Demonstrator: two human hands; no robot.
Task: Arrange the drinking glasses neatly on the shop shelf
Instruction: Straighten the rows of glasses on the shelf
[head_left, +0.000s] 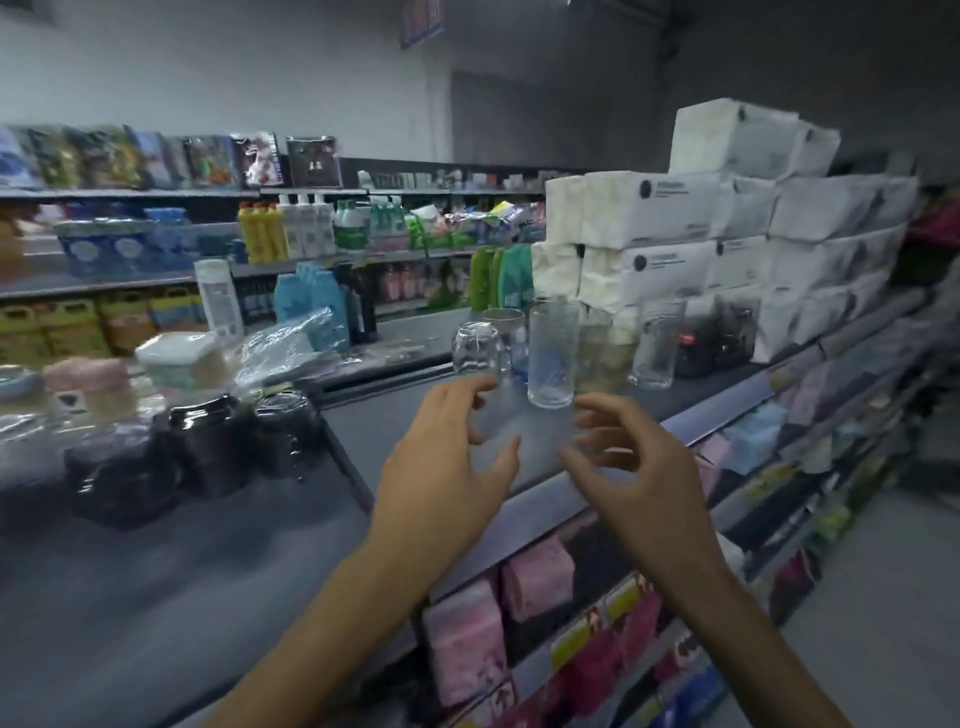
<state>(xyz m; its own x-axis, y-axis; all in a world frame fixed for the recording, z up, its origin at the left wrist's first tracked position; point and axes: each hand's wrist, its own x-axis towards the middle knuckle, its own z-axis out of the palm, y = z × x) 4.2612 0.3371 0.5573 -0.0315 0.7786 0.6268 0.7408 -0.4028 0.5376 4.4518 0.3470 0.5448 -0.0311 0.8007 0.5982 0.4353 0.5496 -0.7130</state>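
Several clear drinking glasses stand in a loose group on the grey shelf top (405, 421). A tall patterned glass (553, 353) is nearest me. A short glass (478, 348) sits upside down to its left, and a ribbed glass (657, 343) stands to the right. My left hand (447, 462) and my right hand (639, 467) hover just in front of the tall glass, palms facing each other, fingers curled and apart. The gap between them looks hazy from motion blur, and I make out no solid object there.
White tissue packs (727, 218) are stacked at the back right, right behind the glasses. Black wrapped jars (208, 447) and plastic containers (182, 358) sit to the left. Pink packs (467, 639) fill the lower shelves below the front edge. An aisle floor lies at the lower right.
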